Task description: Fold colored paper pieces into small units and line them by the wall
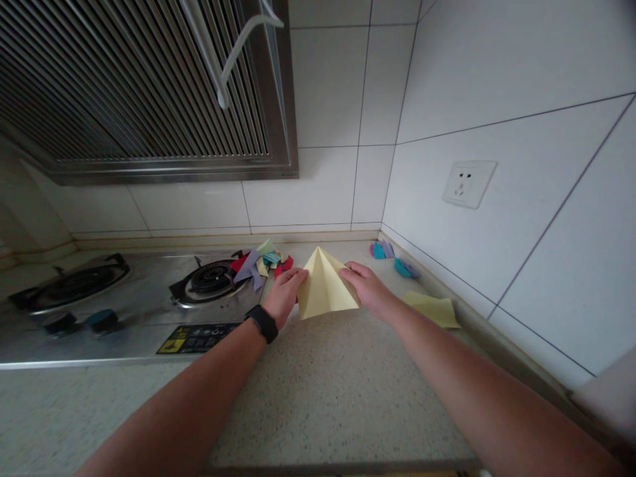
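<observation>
A sheet of pale yellow paper point(328, 288), folded to a point at the top with a crease down its middle, is held up between both hands over the counter. My left hand point(287, 295), with a black watch on its wrist, grips the paper's left edge. The right edge is pinched by my right hand point(366, 286), thumb on the near side. Fingers behind the paper are partly hidden. Another piece of yellow paper point(432, 309) lies on the counter beyond my right forearm.
Left is a gas stove point(144, 291); a pile of coloured folded paper point(256, 264) lies over its right edge. Small folded papers, one blue point(405, 268) and some pink and purple point(382, 249), sit along the right wall. A range hood point(163, 93) hangs above; the speckled counter point(328, 397) runs in front.
</observation>
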Available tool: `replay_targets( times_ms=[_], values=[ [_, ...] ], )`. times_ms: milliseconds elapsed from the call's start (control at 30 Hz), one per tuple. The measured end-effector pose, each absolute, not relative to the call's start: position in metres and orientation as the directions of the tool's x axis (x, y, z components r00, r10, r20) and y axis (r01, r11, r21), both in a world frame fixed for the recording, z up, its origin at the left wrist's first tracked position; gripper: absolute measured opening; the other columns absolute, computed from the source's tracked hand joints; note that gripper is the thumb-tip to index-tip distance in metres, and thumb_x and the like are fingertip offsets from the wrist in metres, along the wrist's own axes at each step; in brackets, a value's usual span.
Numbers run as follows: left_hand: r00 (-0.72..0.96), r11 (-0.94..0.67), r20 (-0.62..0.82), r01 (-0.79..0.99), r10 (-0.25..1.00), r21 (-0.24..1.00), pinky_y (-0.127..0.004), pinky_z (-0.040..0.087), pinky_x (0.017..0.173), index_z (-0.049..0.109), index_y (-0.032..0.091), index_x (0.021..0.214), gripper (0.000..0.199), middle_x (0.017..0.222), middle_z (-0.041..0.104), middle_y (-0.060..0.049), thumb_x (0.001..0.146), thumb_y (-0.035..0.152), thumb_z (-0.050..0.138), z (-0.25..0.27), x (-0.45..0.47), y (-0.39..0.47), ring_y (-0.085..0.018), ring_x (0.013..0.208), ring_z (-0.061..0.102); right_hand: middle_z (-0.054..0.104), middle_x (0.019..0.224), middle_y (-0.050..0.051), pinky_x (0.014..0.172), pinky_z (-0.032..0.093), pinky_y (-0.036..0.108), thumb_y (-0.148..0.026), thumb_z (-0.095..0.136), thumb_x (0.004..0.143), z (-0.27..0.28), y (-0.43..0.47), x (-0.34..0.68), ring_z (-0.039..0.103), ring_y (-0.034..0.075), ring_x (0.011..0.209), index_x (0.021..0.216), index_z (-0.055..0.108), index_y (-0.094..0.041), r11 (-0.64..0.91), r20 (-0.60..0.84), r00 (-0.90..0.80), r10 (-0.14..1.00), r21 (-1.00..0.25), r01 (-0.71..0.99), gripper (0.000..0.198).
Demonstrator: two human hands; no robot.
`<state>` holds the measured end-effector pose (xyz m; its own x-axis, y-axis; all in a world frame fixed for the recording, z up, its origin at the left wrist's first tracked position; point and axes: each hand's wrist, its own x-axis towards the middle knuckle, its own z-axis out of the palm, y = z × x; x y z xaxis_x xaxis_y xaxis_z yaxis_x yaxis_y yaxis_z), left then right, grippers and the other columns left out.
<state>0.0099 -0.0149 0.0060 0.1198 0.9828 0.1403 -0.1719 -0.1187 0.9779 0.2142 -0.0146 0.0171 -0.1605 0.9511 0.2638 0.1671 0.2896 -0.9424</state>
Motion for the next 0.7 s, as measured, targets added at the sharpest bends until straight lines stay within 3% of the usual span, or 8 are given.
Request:
replay_targets(
  times_ms=[167,300,433,567,700],
  values=[
    [0.182,-0.257,0.264,-0.059,0.947,0.965,-0.018,0.038,0.043,0.057,0.018,0.077,0.027,0.067,0.051,0.002,0.082,0.044,0.057,0.008,0.012,-0.017,-0.010,0.057,0.050,0.049,0.068,-0.003,0.055,0.033,0.023,-0.042,0.048,0.089,0.019,-0.020,0.214,0.047,0.013,0.063,0.081,0.051,-0.020,0.494,0.444,-0.219,0.869,-0.803,0.333,0.023],
    [0.230,-0.402,0.372,0.098,0.899,0.910,-0.018,0.042,0.049,0.058,0.017,0.088,0.022,0.076,0.053,0.000,0.085,0.039,0.054,0.007,0.013,-0.016,-0.011,0.065,0.051,0.051,0.069,-0.002,0.057,0.035,0.025,-0.035,0.048,0.091,0.025,-0.029,0.212,0.046,0.013,0.061,0.092,0.055,-0.022,0.628,0.549,-0.312,0.775,-0.621,0.468,0.015],
    [0.161,-0.538,0.513,0.264,0.843,0.801,-0.018,0.044,0.055,0.058,0.017,0.096,0.023,0.091,0.056,-0.004,0.080,0.033,0.062,0.006,0.013,-0.016,-0.013,0.078,0.053,0.058,0.088,0.005,0.074,0.042,0.031,-0.025,0.050,0.090,0.033,-0.034,0.212,0.054,0.018,0.082,0.095,0.061,-0.022,0.767,0.710,-0.377,0.595,-0.361,0.531,0.012],
    [0.153,-0.448,0.429,0.115,0.890,0.887,-0.017,0.041,0.046,0.047,0.021,0.107,0.031,0.085,0.055,0.000,0.079,0.028,0.059,0.007,0.015,-0.018,-0.010,0.063,0.055,0.057,0.094,0.006,0.085,0.042,0.038,-0.017,0.054,0.087,0.037,-0.032,0.217,0.053,0.022,0.092,0.099,0.065,-0.024,0.787,0.794,-0.397,0.461,-0.160,0.595,0.017],
    [0.282,-0.280,0.297,-0.100,0.912,0.955,-0.019,0.043,0.044,0.045,0.021,0.114,0.037,0.086,0.061,-0.003,0.078,0.018,0.051,0.012,0.015,-0.023,-0.012,0.058,0.059,0.057,0.093,0.005,0.085,0.040,0.040,-0.015,0.060,0.084,0.035,-0.030,0.219,0.052,0.022,0.091,0.097,0.067,-0.026,0.751,0.790,-0.431,0.435,-0.055,0.658,0.018]
  ],
)
